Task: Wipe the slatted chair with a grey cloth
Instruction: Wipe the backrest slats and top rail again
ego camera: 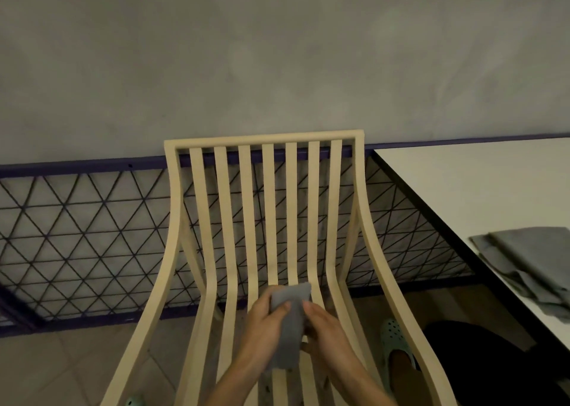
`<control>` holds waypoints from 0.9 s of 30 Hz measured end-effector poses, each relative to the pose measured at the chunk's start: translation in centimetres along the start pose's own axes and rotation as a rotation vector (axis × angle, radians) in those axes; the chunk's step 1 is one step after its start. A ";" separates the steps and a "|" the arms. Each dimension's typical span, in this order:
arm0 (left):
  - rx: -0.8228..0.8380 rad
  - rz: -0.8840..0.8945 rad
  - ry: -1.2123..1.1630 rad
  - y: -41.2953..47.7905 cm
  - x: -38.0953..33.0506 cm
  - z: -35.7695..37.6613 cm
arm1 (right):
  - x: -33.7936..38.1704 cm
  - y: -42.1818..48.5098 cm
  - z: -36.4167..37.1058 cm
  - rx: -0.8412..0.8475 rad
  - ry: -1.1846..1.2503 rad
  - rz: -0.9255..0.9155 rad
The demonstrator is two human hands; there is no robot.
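Note:
A cream slatted chair [268,208] faces me, its backrest standing against a wire-mesh panel. A folded grey cloth [291,319] lies over the middle slats where the backrest curves into the seat. My left hand [262,328] grips the cloth's left side, thumb on top of it. My right hand [327,331] holds the cloth's right edge with curled fingers. Both forearms come up from the bottom of the view over the seat slats.
A white table [462,183] with a dark edge stands to the right, with more grey cloths [530,260] piled on it. Behind the chair are a black triangular wire-mesh panel [77,236] and a grey wall. A foot in a pale green clog [394,341] shows on the tiled floor.

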State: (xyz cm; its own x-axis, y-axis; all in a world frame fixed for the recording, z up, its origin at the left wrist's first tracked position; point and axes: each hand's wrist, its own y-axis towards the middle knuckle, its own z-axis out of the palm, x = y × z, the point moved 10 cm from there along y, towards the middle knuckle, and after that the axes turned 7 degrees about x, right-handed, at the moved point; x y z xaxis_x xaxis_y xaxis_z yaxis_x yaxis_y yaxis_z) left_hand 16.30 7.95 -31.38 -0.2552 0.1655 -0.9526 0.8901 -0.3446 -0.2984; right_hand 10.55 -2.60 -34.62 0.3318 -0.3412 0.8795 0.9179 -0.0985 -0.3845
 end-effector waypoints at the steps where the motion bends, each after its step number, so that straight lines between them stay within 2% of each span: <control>1: 0.049 -0.010 -0.026 0.3 -0.2 1.1 | 0.3 0.6 -0.2 -0.016 0.035 -0.001; 5: 0.108 -0.055 -0.215 2.4 -1.3 2.6 | 2.6 2.7 -1.7 -0.065 -0.024 -0.089; 8: 0.167 0.040 -0.131 4.6 -3.3 2.3 | 5.2 4.7 -2.5 -0.097 -0.155 -0.167; 13: 0.214 0.211 0.053 9.4 -7.9 1.6 | 11.4 9.0 -4.0 -0.198 -0.407 -0.396; 17: 0.176 0.310 0.141 12.5 -12.0 0.8 | 17.0 11.8 -3.6 -0.180 -0.359 -0.511; 21: 0.066 0.494 0.485 16.4 -17.9 -0.3 | 24.0 14.2 -3.1 -0.205 -0.449 -0.669; 27: -0.118 0.848 0.933 20.6 -28.6 -1.4 | 35.2 17.0 1.9 -0.341 -0.996 -1.100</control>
State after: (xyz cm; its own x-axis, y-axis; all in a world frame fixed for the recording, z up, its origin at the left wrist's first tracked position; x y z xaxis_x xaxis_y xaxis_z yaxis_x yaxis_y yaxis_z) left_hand 42.47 -2.60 -10.17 0.7297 0.5368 -0.4235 0.6836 -0.5852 0.4361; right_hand 38.24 -14.52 -9.66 -0.3269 0.7793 0.5345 0.7529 -0.1271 0.6457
